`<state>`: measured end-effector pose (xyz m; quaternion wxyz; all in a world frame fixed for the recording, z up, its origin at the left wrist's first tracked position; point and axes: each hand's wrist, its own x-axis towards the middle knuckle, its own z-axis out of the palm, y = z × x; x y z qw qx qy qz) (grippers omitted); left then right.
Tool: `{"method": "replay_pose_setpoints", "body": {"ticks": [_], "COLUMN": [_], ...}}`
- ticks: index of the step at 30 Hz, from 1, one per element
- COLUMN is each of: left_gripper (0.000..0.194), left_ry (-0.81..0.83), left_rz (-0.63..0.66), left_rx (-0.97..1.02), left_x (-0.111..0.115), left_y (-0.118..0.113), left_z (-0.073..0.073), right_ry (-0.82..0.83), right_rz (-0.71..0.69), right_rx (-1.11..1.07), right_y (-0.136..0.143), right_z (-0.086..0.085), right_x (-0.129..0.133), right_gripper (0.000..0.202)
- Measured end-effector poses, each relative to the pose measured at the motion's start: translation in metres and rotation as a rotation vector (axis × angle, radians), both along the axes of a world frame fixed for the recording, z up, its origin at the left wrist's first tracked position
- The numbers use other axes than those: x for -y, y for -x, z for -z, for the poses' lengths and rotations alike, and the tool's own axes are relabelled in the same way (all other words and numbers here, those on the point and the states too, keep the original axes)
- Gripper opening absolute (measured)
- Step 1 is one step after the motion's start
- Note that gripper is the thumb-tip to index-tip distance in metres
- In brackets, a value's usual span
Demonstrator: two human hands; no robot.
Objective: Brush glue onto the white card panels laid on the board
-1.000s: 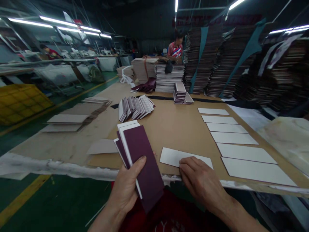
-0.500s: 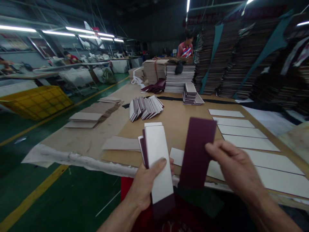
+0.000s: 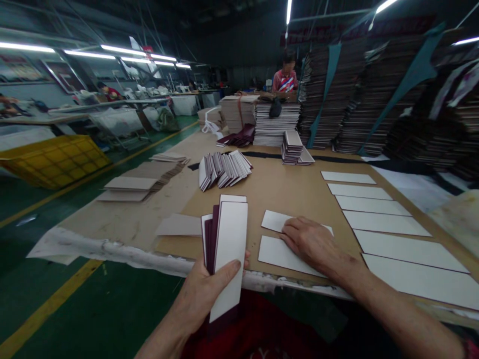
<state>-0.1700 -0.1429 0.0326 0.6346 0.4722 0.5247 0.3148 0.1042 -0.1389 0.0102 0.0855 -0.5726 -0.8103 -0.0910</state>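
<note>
My left hand (image 3: pixel 215 284) is closed around a small fanned bundle of flat rectangular strips (image 3: pixel 230 239), held upright above the table's near edge. White faces and maroon sides show, and my thumb presses on the front white strip. My right hand (image 3: pixel 312 244) is low over the table, fingers bent together on a white-faced strip (image 3: pixel 275 219) lying flat. The fingertips rest by its near edge, and the hand covers part of it. Closer to me, another white strip (image 3: pixel 279 254) lies flat, partly under that hand.
A row of white strips (image 3: pixel 381 220) lies at the right. Behind stand a leaning pile of strips (image 3: pixel 224 169), a small stack (image 3: pixel 292 147) and tall stacks of sheets (image 3: pixel 277 124). Grey boards (image 3: pixel 130 183) lie left. A person (image 3: pixel 285 80) works beyond.
My right hand has lowered the strip, maroon side showing before, onto the table, where it lies white side up. My left hand has moved slightly left with its bundle.
</note>
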Motion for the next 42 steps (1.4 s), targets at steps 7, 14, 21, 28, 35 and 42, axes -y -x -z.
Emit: {"method": "replay_pose_setpoints", "body": {"ticks": [7, 14, 21, 28, 35, 42], "left_gripper": [0.054, 0.051, 0.040, 0.026, 0.057, 0.041], "left_ry": [0.057, 0.161, 0.186, -0.018, 0.265, 0.364], "left_rz": [-0.067, -0.123, -0.009, 0.056, -0.095, -0.141], "left_rx": [0.051, 0.220, 0.284, 0.152, 0.384, 0.482], "left_x": [0.002, 0.002, 0.008, 0.015, 0.013, 0.009], "left_y": [0.012, -0.002, -0.035, -0.054, -0.043, -0.018], "left_z": [0.006, 0.008, 0.004, 0.005, 0.011, -0.007], "right_ry": [0.034, 0.133, 0.297, 0.567, 0.450, 0.147], "right_rz": [0.061, 0.008, -0.004, 0.218, 0.278, 0.336], "right_rx": [-0.129, -0.183, -0.776, -1.192, -1.375, -1.362], "right_y": [-0.023, -0.013, 0.014, 0.038, 0.008, -0.078], "right_z": [0.015, 0.032, -0.008, -0.019, -0.030, -0.053], "right_x": [-0.008, 0.006, 0.018, 0.025, 0.019, -0.053], "right_gripper": [0.042, 0.057, 0.044, 0.046, 0.046, 0.031]}}
